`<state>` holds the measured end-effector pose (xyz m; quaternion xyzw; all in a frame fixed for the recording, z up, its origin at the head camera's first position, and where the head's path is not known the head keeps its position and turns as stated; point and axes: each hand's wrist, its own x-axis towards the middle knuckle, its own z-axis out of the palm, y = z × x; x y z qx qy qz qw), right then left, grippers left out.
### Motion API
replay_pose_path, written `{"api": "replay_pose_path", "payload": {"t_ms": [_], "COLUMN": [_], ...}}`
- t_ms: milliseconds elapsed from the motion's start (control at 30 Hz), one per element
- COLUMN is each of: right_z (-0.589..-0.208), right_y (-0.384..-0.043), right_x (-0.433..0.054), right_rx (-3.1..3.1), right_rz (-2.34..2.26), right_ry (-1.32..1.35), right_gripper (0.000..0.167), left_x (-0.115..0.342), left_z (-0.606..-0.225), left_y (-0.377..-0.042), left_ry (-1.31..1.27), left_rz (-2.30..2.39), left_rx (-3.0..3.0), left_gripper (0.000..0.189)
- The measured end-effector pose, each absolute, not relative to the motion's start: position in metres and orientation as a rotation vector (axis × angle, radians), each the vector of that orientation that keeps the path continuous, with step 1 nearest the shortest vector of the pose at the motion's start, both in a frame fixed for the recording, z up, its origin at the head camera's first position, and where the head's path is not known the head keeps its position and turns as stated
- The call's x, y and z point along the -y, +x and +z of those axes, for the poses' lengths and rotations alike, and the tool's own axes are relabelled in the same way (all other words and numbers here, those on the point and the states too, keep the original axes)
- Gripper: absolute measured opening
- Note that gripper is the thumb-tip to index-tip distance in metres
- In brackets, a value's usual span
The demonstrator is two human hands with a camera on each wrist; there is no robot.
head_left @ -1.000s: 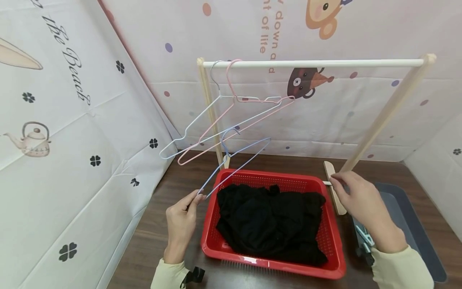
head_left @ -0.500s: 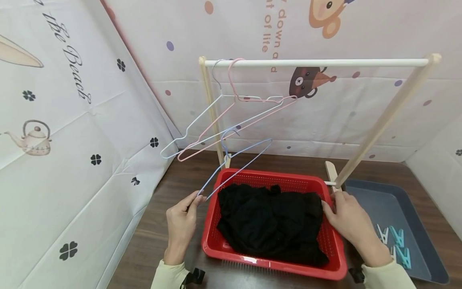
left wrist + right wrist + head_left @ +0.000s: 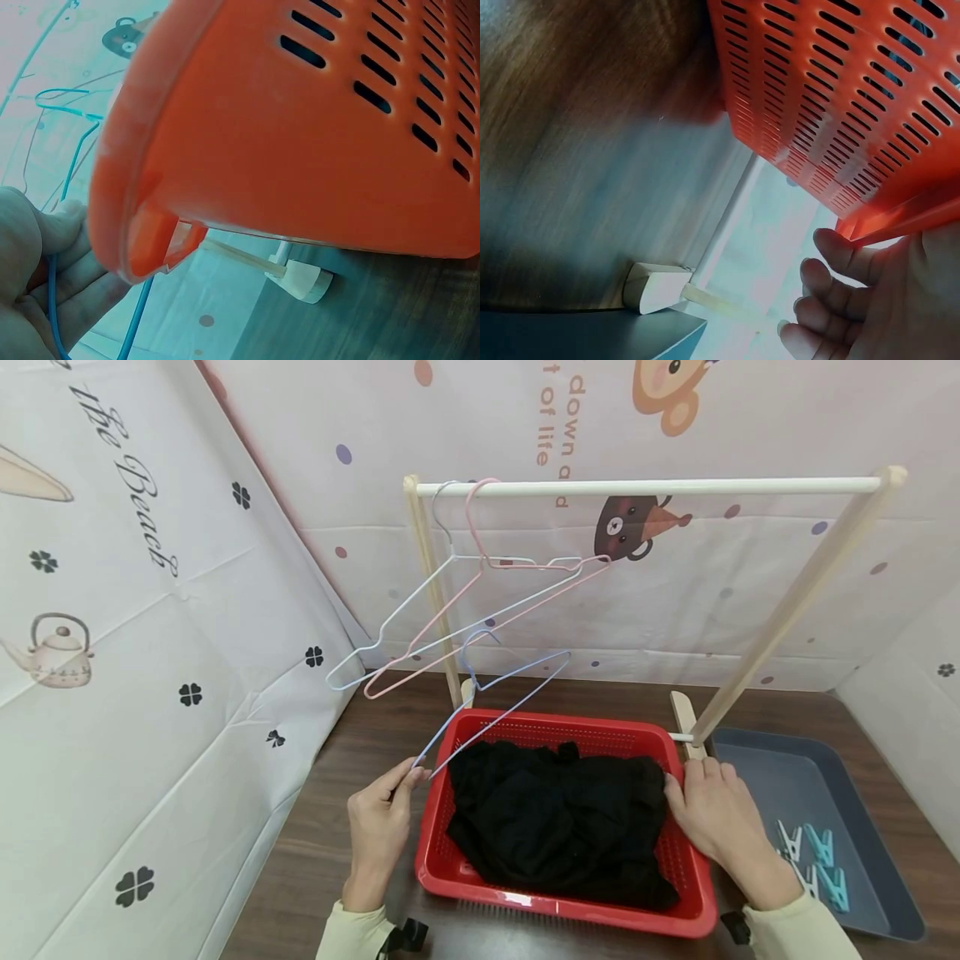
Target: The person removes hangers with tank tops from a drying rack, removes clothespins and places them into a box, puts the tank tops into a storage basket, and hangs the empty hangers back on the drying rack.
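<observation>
A blue wire hanger (image 3: 487,718) slants up over the basket's left edge, its hook at the upper end. My left hand (image 3: 382,818) pinches its near corner between thumb and fingers. In the left wrist view the blue wire runs through the left hand (image 3: 52,277). A red plastic basket (image 3: 558,910) with slotted walls holds a heap of black cloth (image 3: 562,827). My right hand (image 3: 716,814) grips the basket's right rim, thumb inside and fingers outside. In the right wrist view the right hand's fingers (image 3: 836,289) show under the rim.
Behind the basket stands a wooden rack with a white rail (image 3: 652,487). A white hanger (image 3: 397,614) and a pink hanger (image 3: 450,610) hang at its left end. At the right lies a grey tray (image 3: 862,827) with several clothespins (image 3: 821,843). Printed cloth walls surround the table.
My right hand has come left and down from beside the rack's right foot onto the basket's right rim, uncovering the tray's clothespins. The left hand keeps the blue hanger nearly still.
</observation>
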<state>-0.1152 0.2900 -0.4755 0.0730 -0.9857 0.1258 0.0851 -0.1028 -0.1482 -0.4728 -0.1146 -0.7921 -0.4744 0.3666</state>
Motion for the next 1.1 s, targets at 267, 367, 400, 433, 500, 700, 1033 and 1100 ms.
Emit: {"api": "replay_pose_path", "payload": {"t_ms": [267,367,400,433,500,700,1033,1100], "right_z": [-0.478,-0.478,-0.478,-0.478,-0.478,-0.478,-0.476,-0.476], "right_y": [-0.116,-0.117,-0.117,-0.117,-0.116,-0.115,-0.114,-0.115], "right_x": [-0.291,-0.292,-0.292,-0.292,-0.291,-0.289,-0.288,-0.288], "right_rx": [2.918,2.922,2.922,2.919,2.909,2.900,2.937,2.941], "right_rz": [0.375,0.382,0.382,0.383,0.382,0.400,0.445,0.443], "right_ry": [0.236,0.233,0.232,0.229,0.221,0.196,0.185,0.186], "right_gripper": [0.027,0.027,0.027,0.027,0.027,0.026,0.026,0.026], "left_x": [0.146,0.144,0.143,0.142,0.141,0.139,0.135,0.133], "left_z": [-0.466,-0.459,-0.456,-0.451,-0.442,-0.412,-0.365,-0.355], "left_y": [-0.103,-0.105,-0.107,-0.108,-0.112,-0.125,-0.148,-0.154], "left_ry": [-0.309,-0.331,-0.341,-0.350,-0.362,-0.392,-0.452,-0.450], "left_rz": [-1.231,-1.224,-1.220,-1.220,-1.219,-1.215,-1.154,-1.147], "left_rx": [2.060,2.063,2.061,2.057,2.046,2.009,1.994,1.991], "left_gripper": [0.020,0.022,0.021,0.020,0.020,0.019,0.017,0.017]}}
